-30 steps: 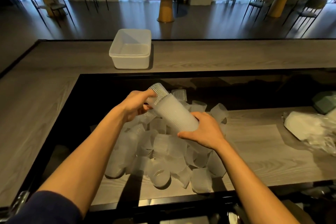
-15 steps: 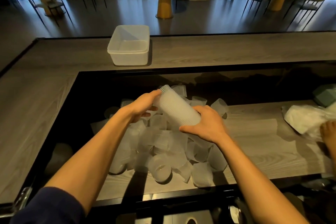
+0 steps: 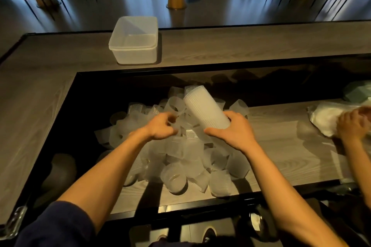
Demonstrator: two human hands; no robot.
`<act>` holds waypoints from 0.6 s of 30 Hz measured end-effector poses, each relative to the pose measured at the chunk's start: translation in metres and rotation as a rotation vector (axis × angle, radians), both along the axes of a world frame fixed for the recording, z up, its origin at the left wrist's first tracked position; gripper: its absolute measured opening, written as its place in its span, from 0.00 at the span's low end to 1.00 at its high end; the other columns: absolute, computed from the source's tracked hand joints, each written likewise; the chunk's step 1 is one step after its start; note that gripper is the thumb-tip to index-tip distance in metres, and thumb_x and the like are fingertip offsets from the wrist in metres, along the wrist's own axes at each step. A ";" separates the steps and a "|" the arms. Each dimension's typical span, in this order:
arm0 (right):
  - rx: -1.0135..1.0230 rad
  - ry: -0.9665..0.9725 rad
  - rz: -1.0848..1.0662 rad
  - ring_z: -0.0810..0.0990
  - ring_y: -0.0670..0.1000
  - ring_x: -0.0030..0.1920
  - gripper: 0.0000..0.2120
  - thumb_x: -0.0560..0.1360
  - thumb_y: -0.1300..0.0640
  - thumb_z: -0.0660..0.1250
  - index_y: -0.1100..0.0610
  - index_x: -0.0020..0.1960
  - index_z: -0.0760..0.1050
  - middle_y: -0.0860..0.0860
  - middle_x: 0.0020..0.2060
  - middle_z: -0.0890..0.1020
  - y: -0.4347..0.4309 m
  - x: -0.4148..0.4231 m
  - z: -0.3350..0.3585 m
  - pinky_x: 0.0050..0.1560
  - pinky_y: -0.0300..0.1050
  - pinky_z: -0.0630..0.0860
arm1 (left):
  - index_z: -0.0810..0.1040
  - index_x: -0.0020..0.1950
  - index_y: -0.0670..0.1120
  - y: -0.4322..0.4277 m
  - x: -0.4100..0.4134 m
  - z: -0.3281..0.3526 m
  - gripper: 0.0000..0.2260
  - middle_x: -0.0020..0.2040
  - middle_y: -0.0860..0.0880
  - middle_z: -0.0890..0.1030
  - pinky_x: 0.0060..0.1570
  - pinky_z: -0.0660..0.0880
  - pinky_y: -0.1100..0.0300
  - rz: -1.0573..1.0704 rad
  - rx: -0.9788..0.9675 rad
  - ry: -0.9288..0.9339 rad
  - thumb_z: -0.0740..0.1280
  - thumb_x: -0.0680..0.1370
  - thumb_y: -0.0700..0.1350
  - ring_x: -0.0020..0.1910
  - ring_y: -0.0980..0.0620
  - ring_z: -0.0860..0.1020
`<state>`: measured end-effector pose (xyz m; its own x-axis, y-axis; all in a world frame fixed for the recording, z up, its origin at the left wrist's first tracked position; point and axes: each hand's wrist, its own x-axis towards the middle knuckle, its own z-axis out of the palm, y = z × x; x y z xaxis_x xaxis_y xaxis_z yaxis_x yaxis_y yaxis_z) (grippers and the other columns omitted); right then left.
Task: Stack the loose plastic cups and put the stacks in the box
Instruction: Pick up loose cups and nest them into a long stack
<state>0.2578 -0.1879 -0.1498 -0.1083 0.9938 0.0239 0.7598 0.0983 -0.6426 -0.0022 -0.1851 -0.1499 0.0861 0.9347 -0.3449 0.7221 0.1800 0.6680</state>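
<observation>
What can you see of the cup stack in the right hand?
The cup stack is a tube of nested translucent ribbed plastic cups, tilted, its far end pointing up and left. The right hand holds its near end in a curled grip above the pile of loose cups. The left hand pinches a loose cup beside it.

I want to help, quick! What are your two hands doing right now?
Left hand: pinches a loose cup in the pile.
Right hand: holds the cup stack.
</observation>
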 end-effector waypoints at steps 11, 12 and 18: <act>-0.039 0.031 0.009 0.77 0.48 0.54 0.38 0.61 0.33 0.78 0.51 0.65 0.76 0.48 0.55 0.77 -0.013 0.012 -0.006 0.46 0.45 0.79 | 0.66 0.75 0.57 -0.013 0.009 -0.046 0.34 0.70 0.51 0.72 0.66 0.61 0.46 -0.411 0.148 0.675 0.74 0.71 0.55 0.71 0.47 0.63; -0.041 0.030 0.009 0.77 0.48 0.54 0.38 0.61 0.33 0.78 0.51 0.65 0.76 0.48 0.55 0.77 -0.014 0.013 -0.006 0.46 0.45 0.79 | 0.66 0.75 0.56 -0.012 0.009 -0.044 0.34 0.70 0.51 0.72 0.66 0.61 0.46 -0.407 0.155 0.671 0.74 0.71 0.56 0.71 0.47 0.63; -0.044 0.007 0.003 0.76 0.48 0.53 0.37 0.62 0.33 0.79 0.51 0.64 0.76 0.48 0.55 0.77 -0.014 0.009 -0.006 0.44 0.43 0.78 | 0.64 0.76 0.53 0.001 0.006 -0.024 0.36 0.71 0.48 0.71 0.65 0.62 0.45 -0.311 0.160 0.615 0.73 0.70 0.56 0.70 0.45 0.64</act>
